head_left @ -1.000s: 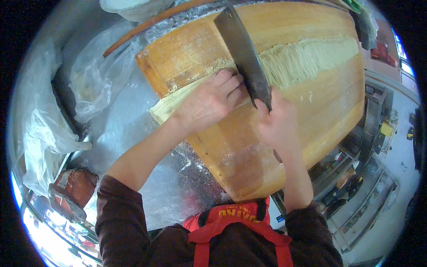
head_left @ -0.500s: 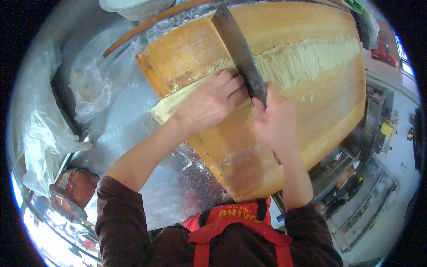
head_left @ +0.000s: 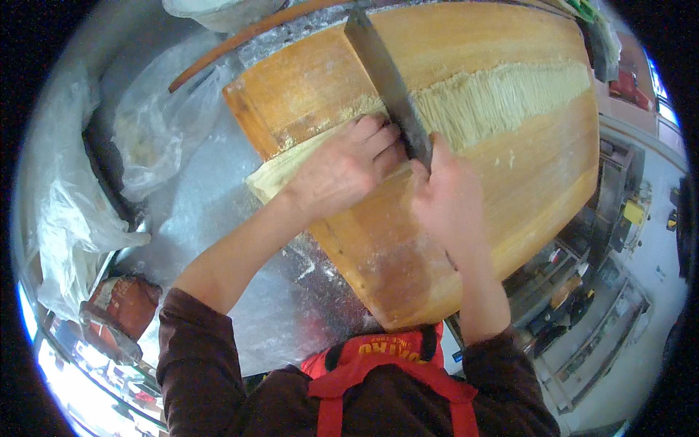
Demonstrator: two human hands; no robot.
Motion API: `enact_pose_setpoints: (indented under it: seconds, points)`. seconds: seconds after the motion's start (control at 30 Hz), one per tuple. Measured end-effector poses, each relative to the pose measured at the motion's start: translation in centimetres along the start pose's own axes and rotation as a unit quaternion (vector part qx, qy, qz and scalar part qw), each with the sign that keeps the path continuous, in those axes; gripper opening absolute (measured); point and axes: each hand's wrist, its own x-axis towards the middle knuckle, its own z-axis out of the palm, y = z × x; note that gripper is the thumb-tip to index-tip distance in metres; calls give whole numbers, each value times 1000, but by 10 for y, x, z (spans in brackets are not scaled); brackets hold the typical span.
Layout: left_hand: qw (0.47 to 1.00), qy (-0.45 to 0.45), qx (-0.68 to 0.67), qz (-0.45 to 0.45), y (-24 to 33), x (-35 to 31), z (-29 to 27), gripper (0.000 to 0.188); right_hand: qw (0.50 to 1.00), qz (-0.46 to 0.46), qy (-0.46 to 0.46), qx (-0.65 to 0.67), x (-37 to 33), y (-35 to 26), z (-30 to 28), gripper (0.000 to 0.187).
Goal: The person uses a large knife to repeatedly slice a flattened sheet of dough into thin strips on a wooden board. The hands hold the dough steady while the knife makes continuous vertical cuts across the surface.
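Observation:
My right hand (head_left: pixel 453 191) is wrapped round the handle end of a long, wide noodle knife (head_left: pixel 389 84). The blade points away from me and slants to the far left. Against its left side, my left hand (head_left: pixel 349 164) presses down on a floury folded dough sheet (head_left: pixel 280 169) with the fingers curled under. Part of the sheet lies hidden beneath that hand. On the blade's right runs a long row of thin cut noodles (head_left: pixel 502 98), pale and closely packed. Both dough and noodles rest on a wooden board (head_left: pixel 524 175).
Beyond the board's far edge lies a long thin rolling pin (head_left: pixel 240 38) next to a white bowl (head_left: pixel 218 13). Clear plastic bags (head_left: pixel 156 124) bunch up at the left, above a brown package (head_left: pixel 124 309). Metal shelving (head_left: pixel 582 255) stands beyond the board's right side.
The knife and my right hand have shifted slightly to the left. My left hand stays on the dough, nearly unmoved.

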Motion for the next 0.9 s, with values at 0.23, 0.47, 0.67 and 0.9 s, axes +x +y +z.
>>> enact_pose_setpoints:
  seconds: [0.23, 0.47, 0.67, 0.9]
  points:
    - [1000, -22, -3, -22, 2, -5, -3, 34, 999, -19, -13, 26, -36, 3, -15, 18]
    - [1000, -6, 9, -10, 0, -4, -2, 34, 998, 52, -22, -17, -18, -14, -9, 15]
    - [1000, -19, 16, -5, 2, -4, -7, 35, 995, -64, 56, 58, -7, 15, 2, 17]
    - [1000, -6, 12, -7, 1, -7, -6, 33, 1000, -7, -22, -13, -44, 1, -10, 17]
